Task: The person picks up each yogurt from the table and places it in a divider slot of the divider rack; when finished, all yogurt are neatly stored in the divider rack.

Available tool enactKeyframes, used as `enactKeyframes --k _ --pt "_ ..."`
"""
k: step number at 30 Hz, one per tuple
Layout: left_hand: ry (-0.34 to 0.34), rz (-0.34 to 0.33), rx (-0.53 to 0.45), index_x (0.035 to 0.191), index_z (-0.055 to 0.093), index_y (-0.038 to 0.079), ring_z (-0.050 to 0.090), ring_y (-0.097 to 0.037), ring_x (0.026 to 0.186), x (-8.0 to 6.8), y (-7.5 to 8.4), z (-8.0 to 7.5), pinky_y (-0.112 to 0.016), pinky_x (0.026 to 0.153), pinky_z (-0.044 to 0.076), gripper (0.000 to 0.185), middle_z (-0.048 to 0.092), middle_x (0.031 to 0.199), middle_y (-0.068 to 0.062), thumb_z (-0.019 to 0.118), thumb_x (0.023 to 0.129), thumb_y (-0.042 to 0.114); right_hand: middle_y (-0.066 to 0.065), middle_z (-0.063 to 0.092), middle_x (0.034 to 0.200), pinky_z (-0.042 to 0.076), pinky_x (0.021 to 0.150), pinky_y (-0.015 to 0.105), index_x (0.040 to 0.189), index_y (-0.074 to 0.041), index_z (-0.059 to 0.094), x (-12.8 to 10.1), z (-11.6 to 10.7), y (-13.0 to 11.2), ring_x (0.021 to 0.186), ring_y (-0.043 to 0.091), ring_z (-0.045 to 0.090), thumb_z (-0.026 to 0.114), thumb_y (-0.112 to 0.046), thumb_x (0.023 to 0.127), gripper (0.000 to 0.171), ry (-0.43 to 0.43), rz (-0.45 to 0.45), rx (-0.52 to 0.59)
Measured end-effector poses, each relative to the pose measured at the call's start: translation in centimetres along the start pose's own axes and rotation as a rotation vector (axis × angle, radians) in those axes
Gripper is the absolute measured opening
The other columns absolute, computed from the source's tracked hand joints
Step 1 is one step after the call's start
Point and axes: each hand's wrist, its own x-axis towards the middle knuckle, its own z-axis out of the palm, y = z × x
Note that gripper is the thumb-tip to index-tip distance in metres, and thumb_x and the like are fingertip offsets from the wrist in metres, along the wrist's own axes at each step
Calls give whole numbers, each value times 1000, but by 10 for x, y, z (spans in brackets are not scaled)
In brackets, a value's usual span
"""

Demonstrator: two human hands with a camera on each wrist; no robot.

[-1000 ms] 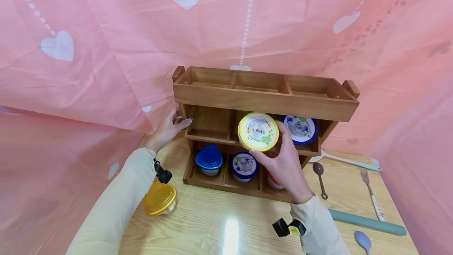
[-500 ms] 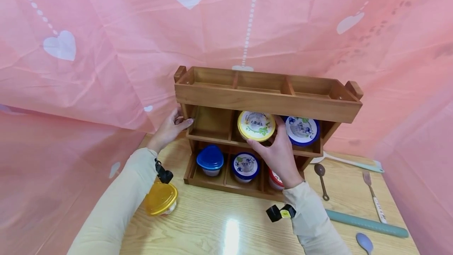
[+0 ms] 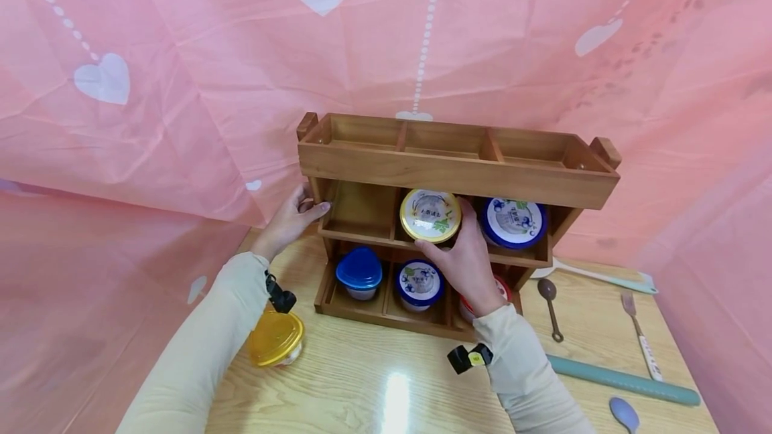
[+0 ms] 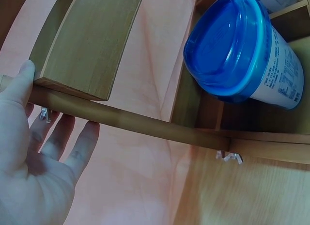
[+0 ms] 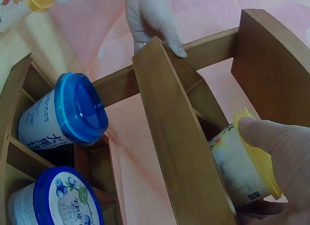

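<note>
A three-tier wooden rack (image 3: 458, 169) stands on the table. My right hand (image 3: 464, 260) grips a yellow-lidded cup (image 3: 430, 214) in the middle compartment of the middle tier; its thumb lies on the lid's near edge. In the right wrist view this cup (image 5: 242, 171) tilts behind the tier's front board. My left hand (image 3: 292, 220) holds the rack's left side post, and the left wrist view shows its thumb above the side rail (image 4: 116, 116), fingers below. To the right of the gripped cup sits a blue-lidded cup (image 3: 515, 222).
The bottom tier holds a cup with a domed blue lid (image 3: 359, 268), a blueberry cup (image 3: 419, 283) and a red-lidded cup (image 3: 502, 288). A yellow domed-lid cup (image 3: 275, 338) stands at left. At right lie a brown spoon (image 3: 549, 300), fork (image 3: 639, 333), teal rod (image 3: 627, 382) and purple spoon (image 3: 624, 412).
My right hand has moved the yellow-lidded cup back and slightly left, from in front of the rack into the middle compartment. The left hand stays at the post.
</note>
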Motion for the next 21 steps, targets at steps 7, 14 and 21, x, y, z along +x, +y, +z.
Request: enactKeyframes --k 7,14,21 --pt "2 -9 12 148 34 19 42 -29 139 0 -1 -1 -50 115 36 61 41 151 -10 64 97 30 17 34 151 30 118 51 156 -10 14 -5 0 -2 140 33 36 85 -28 77 108 4 -28 -5" --pt "0 -7 -2 150 32 19 41 -29 140 1 -1 -1 -49 115 36 64 40 152 -10 64 96 31 17 27 156 31 117 49 157 -10 13 -23 -9 -15 144 31 31 85 -24 79 107 41 -79 -8" --pt "-7 4 -16 152 30 20 42 -29 139 -1 1 0 -48 115 37 67 39 153 -9 64 96 31 17 29 157 34 114 54 156 -10 20 -45 -20 -25 143 34 34 84 -28 79 102 69 -105 -81"
